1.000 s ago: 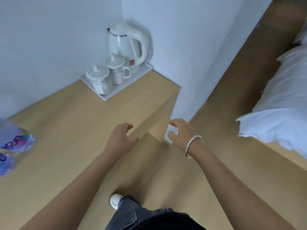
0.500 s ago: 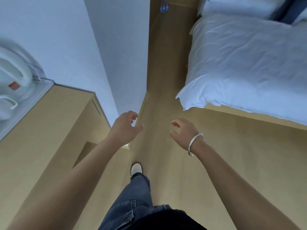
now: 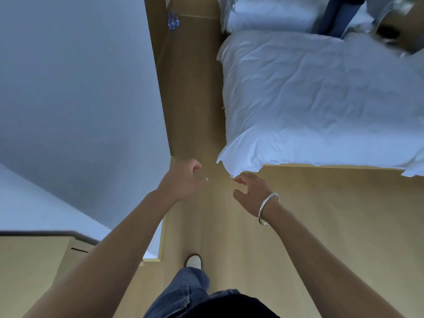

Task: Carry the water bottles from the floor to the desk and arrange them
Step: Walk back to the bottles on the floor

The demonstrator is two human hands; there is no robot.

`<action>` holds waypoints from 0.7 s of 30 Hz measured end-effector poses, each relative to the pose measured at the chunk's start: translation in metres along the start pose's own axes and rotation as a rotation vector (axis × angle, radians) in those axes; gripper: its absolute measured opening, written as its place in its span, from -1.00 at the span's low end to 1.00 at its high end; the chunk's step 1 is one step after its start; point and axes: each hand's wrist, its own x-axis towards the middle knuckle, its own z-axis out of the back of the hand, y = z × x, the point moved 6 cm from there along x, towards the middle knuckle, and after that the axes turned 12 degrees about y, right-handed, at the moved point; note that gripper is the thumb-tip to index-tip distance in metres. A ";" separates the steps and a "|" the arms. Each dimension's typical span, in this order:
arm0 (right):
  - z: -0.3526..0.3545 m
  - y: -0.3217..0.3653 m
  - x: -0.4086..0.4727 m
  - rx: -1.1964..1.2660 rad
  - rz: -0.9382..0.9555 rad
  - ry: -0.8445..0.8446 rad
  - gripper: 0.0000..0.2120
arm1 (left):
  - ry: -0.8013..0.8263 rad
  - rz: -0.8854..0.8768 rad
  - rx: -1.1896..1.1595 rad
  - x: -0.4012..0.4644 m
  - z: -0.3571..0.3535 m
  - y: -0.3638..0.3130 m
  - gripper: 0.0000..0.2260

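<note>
Bottle [image 3: 173, 20] far down floor, blurred, axis unclear | left hand [image 3: 183, 180] loosely curled, empty | right hand [image 3: 251, 193] spread, empty

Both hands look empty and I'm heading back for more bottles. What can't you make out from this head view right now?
- Bottles on the floor: only a small blue blur far down the aisle; count and pose unreadable.
- Desk: cut off by the left edge; nothing on its top shows.
- Dark object beyond the bed: motion-blurred, unidentifiable.
- Left hand, right hand: hold nothing, but the left fingertips are blurred.
</note>
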 end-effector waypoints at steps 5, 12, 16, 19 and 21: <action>0.023 0.013 0.064 0.033 -0.002 -0.034 -0.63 | -0.009 0.027 -0.002 0.056 0.035 0.006 -0.64; 0.049 0.010 0.137 0.079 -0.025 -0.019 -0.64 | 0.041 0.084 0.021 0.124 0.062 0.013 -0.65; 0.075 0.007 0.190 0.074 -0.009 -0.030 -0.70 | 0.051 0.098 0.033 0.177 0.080 0.008 -0.67; 0.103 0.003 0.234 0.088 0.025 -0.036 -0.68 | 0.063 0.096 0.038 0.229 0.096 0.001 -0.65; 0.126 -0.001 0.265 0.088 0.040 -0.045 -0.69 | 0.052 0.090 0.023 0.267 0.109 -0.008 -0.65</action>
